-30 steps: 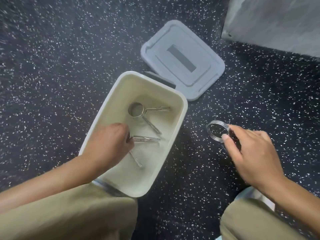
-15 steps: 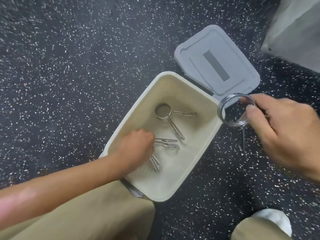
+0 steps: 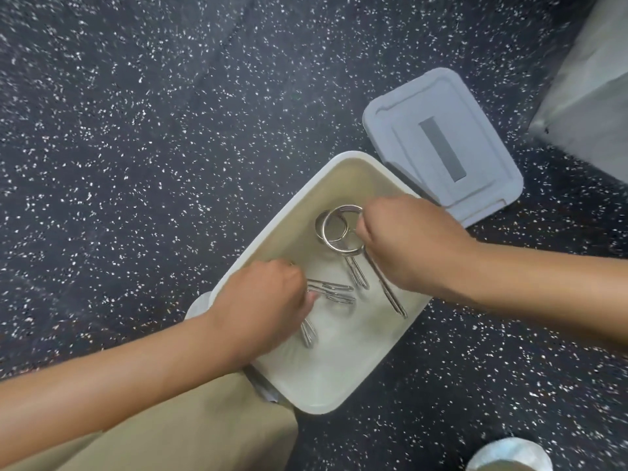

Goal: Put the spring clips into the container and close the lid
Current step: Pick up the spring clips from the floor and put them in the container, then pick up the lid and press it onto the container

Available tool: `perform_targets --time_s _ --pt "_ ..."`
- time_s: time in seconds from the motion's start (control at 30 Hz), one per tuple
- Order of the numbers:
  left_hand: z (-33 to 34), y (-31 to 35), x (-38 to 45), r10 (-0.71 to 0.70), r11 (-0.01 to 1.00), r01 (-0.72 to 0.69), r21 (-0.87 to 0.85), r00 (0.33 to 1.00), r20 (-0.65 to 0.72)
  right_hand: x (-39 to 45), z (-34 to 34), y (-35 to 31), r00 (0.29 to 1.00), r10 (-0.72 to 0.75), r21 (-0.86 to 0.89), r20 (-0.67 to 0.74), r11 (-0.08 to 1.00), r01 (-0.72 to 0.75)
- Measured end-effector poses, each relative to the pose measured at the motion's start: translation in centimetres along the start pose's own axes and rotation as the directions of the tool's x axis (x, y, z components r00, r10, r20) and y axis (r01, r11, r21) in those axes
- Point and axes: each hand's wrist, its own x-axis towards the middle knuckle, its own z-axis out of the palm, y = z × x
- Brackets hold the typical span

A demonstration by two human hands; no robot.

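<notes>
A cream rectangular container point(image 3: 272, 229) sits open on the dark speckled floor, its grey hinged lid point(image 3: 441, 144) lying flat behind it. My right hand point(image 3: 407, 246) is inside over the far end, fingers closed on a metal spring clip point(image 3: 343, 248) whose ring hangs over another clip's ring point(image 3: 321, 227) on the bottom. My left hand point(image 3: 265, 304) is inside at the near left, fingers curled on a third clip point(image 3: 331, 290) that lies on the bottom; its ring is hidden under the hand.
My knees in khaki trousers point(image 3: 190, 433) press against the container's near corner. A grey block point(image 3: 591, 96) stands at the far right. A white shoe tip point(image 3: 509, 457) shows at the bottom right.
My right hand has carried its spring clip from beside the container's right rim down into the container. My left hand has stayed on its clip at the near left.
</notes>
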Motion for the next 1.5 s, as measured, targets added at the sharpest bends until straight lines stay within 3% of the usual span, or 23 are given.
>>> perform_targets --time_s 0.1,0.2,0.43,0.77,0.97,1.1,1.27,1.5 --pt "-0.9 0.3 -0.7 0.007 0.999 -0.009 -0.037 0.999 -0.039 2.9 1.8 -0.6 0.999 -0.003 -0.080 -0.034 0.997 0.001" --pt "-1.7 0.7 -1.4 0.010 0.999 -0.014 -0.051 0.997 -0.074 5.1 3.4 -0.5 0.997 0.056 -0.035 -0.053 0.998 -0.058" --pt "-2.3 1.0 -1.6 -0.022 0.999 0.021 -0.047 1.000 -0.011 7.0 6.2 -0.2 0.992 0.126 0.050 -0.027 0.991 -0.125" --pt "-3.0 1.0 -1.4 -0.021 0.997 0.021 -0.076 1.000 0.005 7.4 6.9 -1.0 0.985 0.150 -0.034 -0.082 0.988 -0.153" --pt "-3.4 0.6 -1.1 -0.012 0.996 0.011 -0.089 1.000 -0.015 4.8 3.3 -0.9 0.972 0.055 -0.067 -0.227 0.995 -0.072" --pt "-3.8 0.2 -1.0 -0.002 0.991 -0.002 -0.137 1.000 -0.031 2.1 0.1 1.4 0.859 -0.031 -0.006 -0.512 0.999 0.033" --pt "-4.5 0.2 -0.5 0.008 0.982 -0.019 -0.190 0.998 -0.057 4.8 -1.4 8.3 0.811 0.257 0.213 -0.525 0.963 -0.168" --pt "-4.6 0.7 -0.2 0.044 0.979 -0.056 -0.197 0.997 -0.063 10.5 3.2 15.2 0.831 0.495 0.270 -0.254 0.861 -0.430"
